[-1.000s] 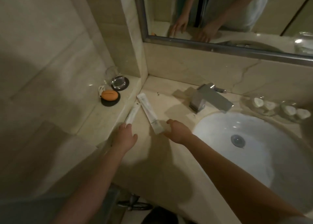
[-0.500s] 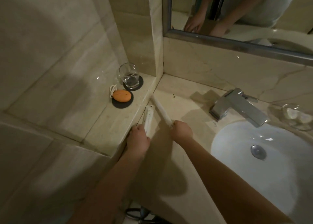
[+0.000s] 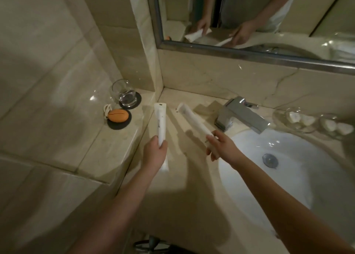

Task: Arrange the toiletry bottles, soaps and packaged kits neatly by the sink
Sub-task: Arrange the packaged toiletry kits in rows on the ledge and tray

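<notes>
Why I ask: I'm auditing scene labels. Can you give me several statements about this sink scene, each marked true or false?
1. Each hand holds a white packet. True: the left hand grips the left packet, and the right hand holds the right packet.
2. The glass lies on its side. False: it stands upright on a dark coaster on the ledge.
3. The orange object rests on a dark pad. True.
4. The faucet is left of both packets. False: it is to their right.
</notes>
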Available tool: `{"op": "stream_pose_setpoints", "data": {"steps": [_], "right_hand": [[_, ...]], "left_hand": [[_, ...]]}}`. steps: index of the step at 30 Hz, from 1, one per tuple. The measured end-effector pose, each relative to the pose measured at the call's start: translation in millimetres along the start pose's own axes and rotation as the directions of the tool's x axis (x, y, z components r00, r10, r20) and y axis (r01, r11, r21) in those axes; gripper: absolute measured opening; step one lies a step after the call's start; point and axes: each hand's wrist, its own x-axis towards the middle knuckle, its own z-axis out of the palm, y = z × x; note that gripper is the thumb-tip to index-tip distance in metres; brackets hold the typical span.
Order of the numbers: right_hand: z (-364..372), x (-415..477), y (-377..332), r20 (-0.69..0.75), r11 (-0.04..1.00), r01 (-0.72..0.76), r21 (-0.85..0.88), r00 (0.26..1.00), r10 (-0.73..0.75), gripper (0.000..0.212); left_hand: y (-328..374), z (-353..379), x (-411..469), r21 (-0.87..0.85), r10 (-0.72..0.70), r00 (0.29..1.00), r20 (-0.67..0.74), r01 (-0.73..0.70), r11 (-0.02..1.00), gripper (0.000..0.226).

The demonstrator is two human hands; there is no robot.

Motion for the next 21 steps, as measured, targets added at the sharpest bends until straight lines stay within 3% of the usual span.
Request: {"op": "stream_pose_setpoints", "data": {"steps": [3, 7, 10, 12, 16, 21], "right_hand": [[-33.6, -23.1, 9.7, -0.096, 0.999, 0.013, -0.031, 0.995, -0.016, 0.019], [-85.6, -60.6, 23.0, -0.159, 0.998, 0.007, -0.055, 0.987, -0.016, 0.018], [-124.1, -93.1, 32.7, -0.146, 0.999, 0.005, -0.040, 0.989, -0.011, 0.020], [-146.6, -112.8, 41.8, -0.136, 1.000, -0.016, -0.025, 0.991, 0.013, 0.019], [-188.2, -147.0, 71.3, -0.158, 0.997, -0.078, 0.025, 0.984, 0.081, 0.011], [-235.1, -189.7, 114.4, -0.396, 0.966, -0.026, 0.257, 0.909, 0.130, 0.012]], "left_hand": [[25.7, 9.9, -16.6, -0.104, 0.145, 0.989, -0.025, -0.146, 0.984, 0.026], [68.4, 28.5, -42.0, -0.107, 0.341, 0.940, -0.007, -0.339, 0.935, 0.030], [99.0, 50.4, -56.6, -0.002, 0.554, 0.829, 0.080, -0.555, 0.832, 0.013], [119.4, 69.3, -66.2, 0.038, 0.641, 0.747, 0.178, -0.656, 0.754, 0.020], [155.2, 109.0, -95.0, 0.036, 0.537, 0.682, 0.497, -0.634, 0.772, 0.018], [186.1, 160.2, -132.5, 0.015, 0.491, 0.602, 0.629, -0.641, 0.767, 0.025]]}}
